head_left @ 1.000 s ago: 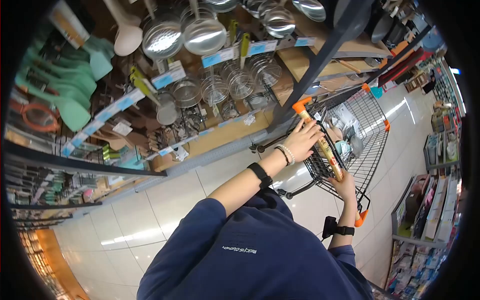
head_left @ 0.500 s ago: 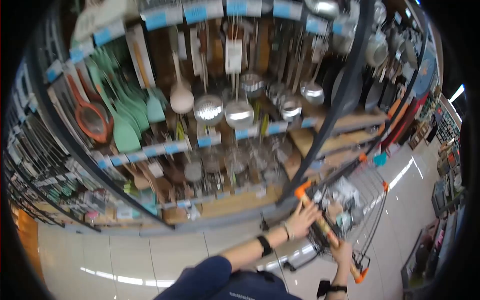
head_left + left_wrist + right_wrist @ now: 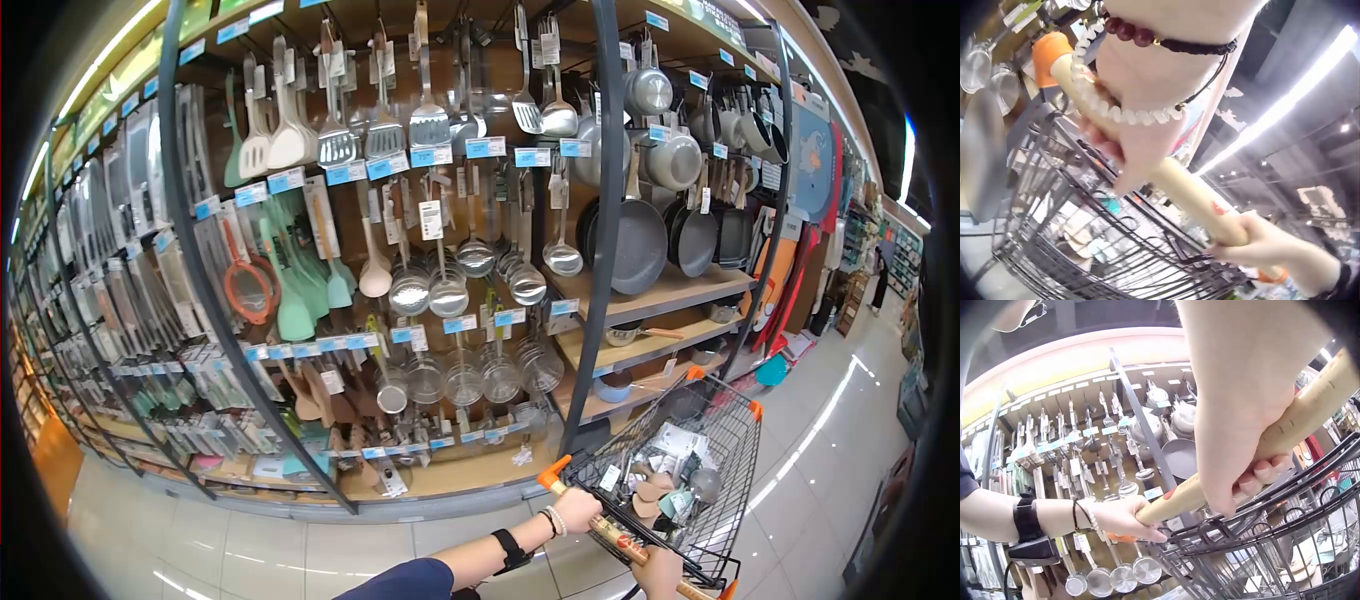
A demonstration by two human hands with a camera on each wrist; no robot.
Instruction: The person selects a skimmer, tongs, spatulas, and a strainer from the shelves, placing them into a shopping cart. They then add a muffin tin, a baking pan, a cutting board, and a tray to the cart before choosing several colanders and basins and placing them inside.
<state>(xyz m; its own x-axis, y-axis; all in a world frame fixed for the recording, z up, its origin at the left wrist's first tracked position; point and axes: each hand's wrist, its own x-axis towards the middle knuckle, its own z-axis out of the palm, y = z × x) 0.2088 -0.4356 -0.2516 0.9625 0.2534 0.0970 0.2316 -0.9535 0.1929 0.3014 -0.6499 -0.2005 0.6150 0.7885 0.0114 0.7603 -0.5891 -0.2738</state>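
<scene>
Both hands grip the pale yellow handle (image 3: 625, 543) of a wire shopping cart (image 3: 745, 462) with orange corner caps. My left hand (image 3: 577, 510) holds the end near the shelves; its fingers curl round the bar in the left wrist view. Farther along, my right hand (image 3: 657, 573) wraps the same bar, and its fingertips (image 3: 1264, 472) show under the handle in the right wrist view. Inside the cart lie packaged goods (image 3: 680, 440), brown rounded pieces (image 3: 650, 493) and a mint-green item (image 3: 677, 503).
A tall shelf rack with dark posts (image 3: 603, 220) stands ahead and left. It bears hanging spatulas (image 3: 428, 122), ladles (image 3: 447, 296), strainers (image 3: 463, 380) and frying pans (image 3: 637, 245). A tiled aisle (image 3: 815, 480) runs off to the right, with another shelf along its far side.
The head view has tilted up from the torso to the shelves, so the hands and cart now sit lower in it. Both hands keep their grip on the handle.
</scene>
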